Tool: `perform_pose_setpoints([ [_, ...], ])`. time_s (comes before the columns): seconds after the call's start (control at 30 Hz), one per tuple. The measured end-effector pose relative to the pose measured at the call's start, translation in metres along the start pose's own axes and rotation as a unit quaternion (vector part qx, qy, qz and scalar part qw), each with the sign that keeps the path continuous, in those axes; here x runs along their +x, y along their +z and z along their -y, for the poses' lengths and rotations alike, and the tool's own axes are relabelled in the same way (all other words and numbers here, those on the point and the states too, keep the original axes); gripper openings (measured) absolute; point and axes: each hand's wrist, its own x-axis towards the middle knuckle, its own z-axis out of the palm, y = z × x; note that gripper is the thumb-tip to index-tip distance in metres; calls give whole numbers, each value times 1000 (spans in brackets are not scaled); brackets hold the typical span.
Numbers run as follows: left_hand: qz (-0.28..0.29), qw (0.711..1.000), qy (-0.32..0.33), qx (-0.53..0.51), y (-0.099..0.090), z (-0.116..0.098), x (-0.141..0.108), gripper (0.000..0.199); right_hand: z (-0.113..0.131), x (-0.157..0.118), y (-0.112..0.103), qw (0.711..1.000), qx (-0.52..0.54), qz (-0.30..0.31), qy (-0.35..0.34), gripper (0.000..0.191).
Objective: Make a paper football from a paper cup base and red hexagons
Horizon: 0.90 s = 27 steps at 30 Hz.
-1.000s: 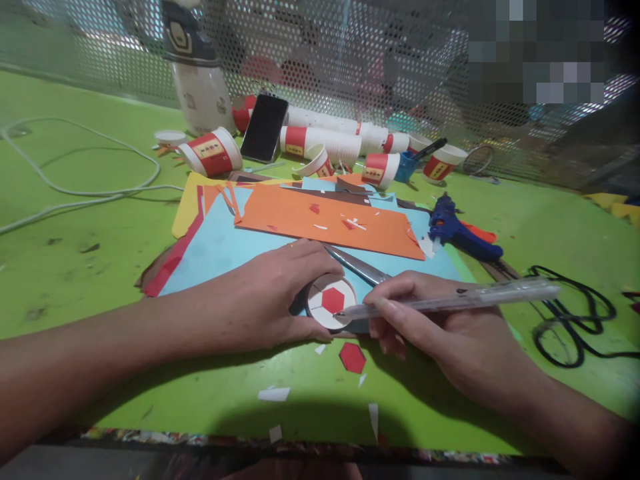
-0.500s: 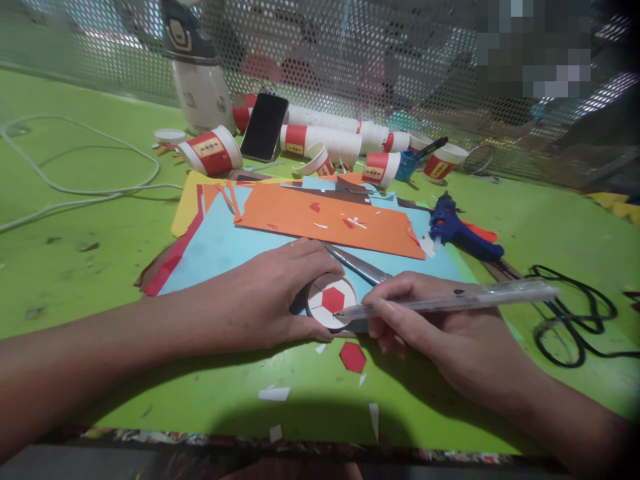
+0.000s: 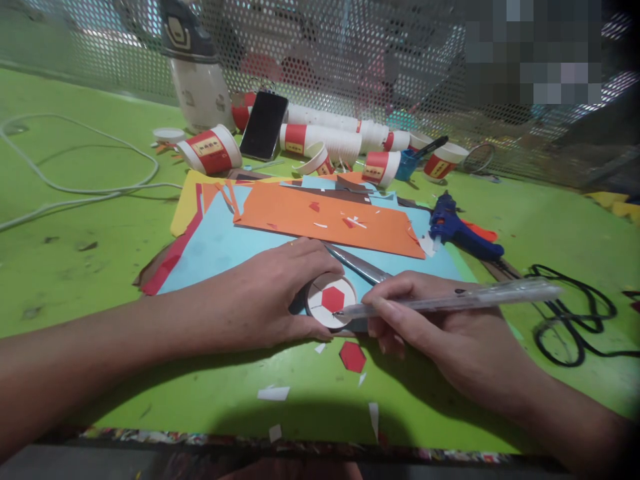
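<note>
Between the thumb and fingers of my left hand [image 3: 285, 290] is a small round white disc [image 3: 320, 321] with a dark rim. A red hexagon [image 3: 333, 299] sits at its middle, and short dark lines run from it over the white. My right hand [image 3: 425, 320] pinches a clear-barrelled pen [image 3: 450, 299], whose tip touches the white just below the hexagon. A silvery pen-like tool [image 3: 360, 263] lies on the blue paper [image 3: 200, 260] behind my hands. A loose red hexagon [image 3: 353, 357] rests on the green table in front of the disc.
Orange card [image 3: 300, 217] with scraps lies on the stacked paper. Behind stand a phone [image 3: 264, 127], paper cups [image 3: 210, 151] and a large bottle [image 3: 200, 93]. A blue glue gun [image 3: 463, 230] and black cord [image 3: 555, 320] are at right, a white cable [image 3: 110, 193] at left.
The dark mark under the pen tip has grown slightly below the red hexagon. Both hands keep almost the same place and grip.
</note>
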Motion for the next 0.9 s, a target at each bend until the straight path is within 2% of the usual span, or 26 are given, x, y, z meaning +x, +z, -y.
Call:
perform_pose_setpoints([
  [0.43,1,1000,-7,5,-1,-1,0,42,-2,0,0,1000,-29,-2,-2,15],
  [0.9,-15,1000,11,10,1,2,-1,43,-1,1,0,999,31,8,13,15],
])
